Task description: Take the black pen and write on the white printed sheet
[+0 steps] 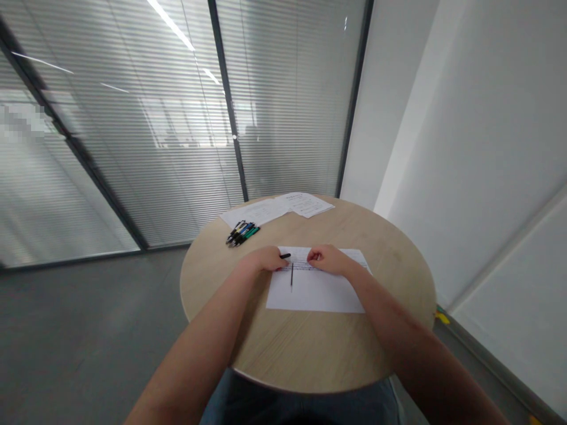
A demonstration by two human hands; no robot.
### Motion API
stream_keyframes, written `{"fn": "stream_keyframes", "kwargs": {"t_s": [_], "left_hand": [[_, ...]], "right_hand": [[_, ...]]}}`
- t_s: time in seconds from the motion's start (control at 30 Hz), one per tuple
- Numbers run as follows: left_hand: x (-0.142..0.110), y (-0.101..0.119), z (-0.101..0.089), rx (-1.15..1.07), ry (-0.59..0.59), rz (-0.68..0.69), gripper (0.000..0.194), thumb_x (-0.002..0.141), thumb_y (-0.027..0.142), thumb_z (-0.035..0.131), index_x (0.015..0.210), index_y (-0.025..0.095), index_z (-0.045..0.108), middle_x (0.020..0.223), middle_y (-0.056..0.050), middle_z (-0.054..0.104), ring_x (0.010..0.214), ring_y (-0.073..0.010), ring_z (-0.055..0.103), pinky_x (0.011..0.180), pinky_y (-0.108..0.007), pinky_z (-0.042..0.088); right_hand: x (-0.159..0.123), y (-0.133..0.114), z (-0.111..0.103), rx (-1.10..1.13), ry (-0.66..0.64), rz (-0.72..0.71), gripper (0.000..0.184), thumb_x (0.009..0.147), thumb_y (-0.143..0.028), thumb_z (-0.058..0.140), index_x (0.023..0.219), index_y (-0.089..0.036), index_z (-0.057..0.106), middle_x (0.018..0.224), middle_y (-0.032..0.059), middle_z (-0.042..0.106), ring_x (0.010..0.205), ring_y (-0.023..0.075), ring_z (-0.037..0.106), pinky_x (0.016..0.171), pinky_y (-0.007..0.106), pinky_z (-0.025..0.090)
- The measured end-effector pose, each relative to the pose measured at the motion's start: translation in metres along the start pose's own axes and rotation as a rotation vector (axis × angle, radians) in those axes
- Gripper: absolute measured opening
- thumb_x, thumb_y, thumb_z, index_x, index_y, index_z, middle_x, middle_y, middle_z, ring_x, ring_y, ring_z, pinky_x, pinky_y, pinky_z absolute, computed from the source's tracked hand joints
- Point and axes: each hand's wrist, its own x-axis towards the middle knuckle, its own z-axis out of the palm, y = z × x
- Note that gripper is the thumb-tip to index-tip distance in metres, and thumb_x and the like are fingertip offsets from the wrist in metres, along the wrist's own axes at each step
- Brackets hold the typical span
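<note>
Left hand grips black barrel over sheet, upper left. Right hand fingers curled in near sheet's top; can't tell if they pinch anything. Thin rod lies loose on sheet, just nearside of barrel. Risk: brushing it or tugging sheet could roll it away.

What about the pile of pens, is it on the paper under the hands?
No, the pile of pens lies beyond the left hand, apart from that paper.
</note>
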Motion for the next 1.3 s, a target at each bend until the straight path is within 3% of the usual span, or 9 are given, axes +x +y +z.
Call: {"fn": "stream_keyframes", "kwargs": {"t_s": [0.23,0.5,0.9,1.3], "left_hand": [[0.004,0.011,0.006,0.078,0.149,0.013,0.049,0.076,0.057,0.047,0.087,0.016,0.072,0.084,-0.011,0.071,0.072,-0.0209,0.063,0.059,-0.027,0.042],[0.003,0.032,0.016,0.112,0.204,0.045,0.036,0.075,0.048,0.052,0.089,0.021,0.072,0.091,-0.008,0.072,0.078,-0.0205,0.065,0.062,-0.025,0.045],[0.010,0.015,0.015,0.144,0.216,-0.181,0.037,0.075,0.040,0.056,0.097,0.015,0.071,0.095,-0.015,0.071,0.085,-0.0260,0.067,0.067,-0.027,0.051],[0.007,0.017,0.013,0.140,0.221,-0.215,0.039,0.075,0.038,0.053,0.098,0.014,0.073,0.097,-0.015,0.071,0.085,-0.0260,0.067,0.066,-0.027,0.051]], "right_hand": [[-0.001,-0.007,0.000,-0.070,-0.043,-0.023,0.014,0.075,-0.021,0.062,0.083,-0.018,0.071,0.080,0.0028,0.070,0.070,0.0127,0.061,0.063,0.021,0.041],[-0.002,-0.008,-0.001,-0.109,-0.054,0.018,0.012,0.074,-0.024,0.063,0.079,-0.017,0.070,0.074,0.0021,0.069,0.066,0.0122,0.059,0.057,0.021,0.037],[-0.002,-0.008,-0.003,-0.091,-0.064,0.048,0.012,0.075,-0.024,0.064,0.081,-0.017,0.071,0.077,0.0030,0.070,0.068,0.0130,0.060,0.059,0.021,0.038],[-0.001,-0.004,0.000,-0.084,-0.050,0.056,0.011,0.074,-0.024,0.063,0.079,-0.017,0.070,0.076,0.0022,0.069,0.067,0.0123,0.059,0.058,0.021,0.037]]}}
